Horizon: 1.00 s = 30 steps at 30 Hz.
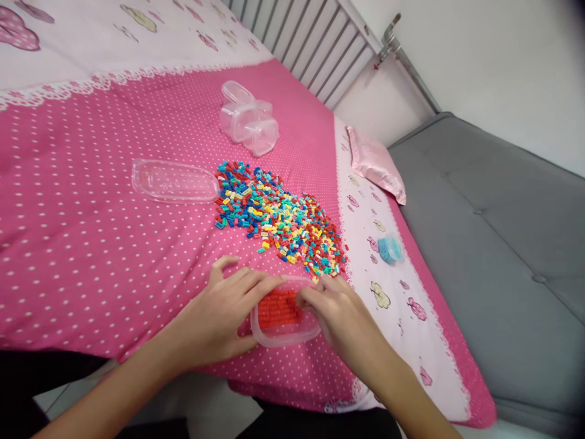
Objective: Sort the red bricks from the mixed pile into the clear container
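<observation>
A clear plastic container (292,338) rests near the bed's front edge, with red toy bricks (280,308) packed in tidy rows inside it. My left hand (228,308) grips its left side, fingers over the far rim and thumb low on the near side. Over the container's right part, my right hand (331,305) has its fingers curled and pinched beside the end of the red rows. Whatever sits between those fingertips is hidden. Just beyond both hands spreads a loose pile of small multicoloured bricks (283,210), in red, blue, yellow, green and white.
A clear oblong lid (176,182) lies left of the pile. Several clear empty containers (249,119) are bunched behind it. On the right stands a small tub of blue bricks (390,249). Farther back are a pink pillow (375,161), a grey padded headboard (493,244) and a barred rail (315,46).
</observation>
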Motion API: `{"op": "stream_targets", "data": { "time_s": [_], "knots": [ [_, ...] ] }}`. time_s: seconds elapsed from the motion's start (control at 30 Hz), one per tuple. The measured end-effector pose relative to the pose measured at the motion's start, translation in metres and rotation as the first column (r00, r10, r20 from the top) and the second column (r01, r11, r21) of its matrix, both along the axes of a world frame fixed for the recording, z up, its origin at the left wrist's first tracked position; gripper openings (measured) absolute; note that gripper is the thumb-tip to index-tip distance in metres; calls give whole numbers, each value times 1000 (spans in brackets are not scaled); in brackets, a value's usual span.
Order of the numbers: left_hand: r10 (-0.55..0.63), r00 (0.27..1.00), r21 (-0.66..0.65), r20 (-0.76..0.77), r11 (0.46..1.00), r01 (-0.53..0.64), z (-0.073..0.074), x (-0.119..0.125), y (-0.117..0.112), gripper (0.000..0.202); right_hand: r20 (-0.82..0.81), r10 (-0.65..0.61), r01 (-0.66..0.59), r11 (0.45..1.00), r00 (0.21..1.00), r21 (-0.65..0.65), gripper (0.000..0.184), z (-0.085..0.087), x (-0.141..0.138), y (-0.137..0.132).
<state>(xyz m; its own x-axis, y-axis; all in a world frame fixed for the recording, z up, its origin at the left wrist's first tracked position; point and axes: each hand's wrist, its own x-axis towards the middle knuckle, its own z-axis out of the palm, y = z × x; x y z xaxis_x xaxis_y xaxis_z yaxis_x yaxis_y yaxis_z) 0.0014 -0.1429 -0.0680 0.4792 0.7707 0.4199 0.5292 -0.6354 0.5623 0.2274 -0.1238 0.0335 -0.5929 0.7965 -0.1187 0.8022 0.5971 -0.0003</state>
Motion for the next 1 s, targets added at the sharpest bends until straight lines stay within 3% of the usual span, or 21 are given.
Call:
{"op": "stream_targets", "data": {
  "time_s": [0.13,0.57,1.0],
  "knots": [
    [2,1000,17,3,1000,-2,0,1,1,67,64,19,-24,997,998,72,26,3,0,-4],
    [-6,1000,4,-7,1000,6,0,1,1,69,100,24,-22,1000,995,-18,26,2,-4,-4],
    [7,1000,13,7,1000,-7,0,0,0,67,92,26,-18,995,995,-95,26,15,-6,-12]
  ]
}}
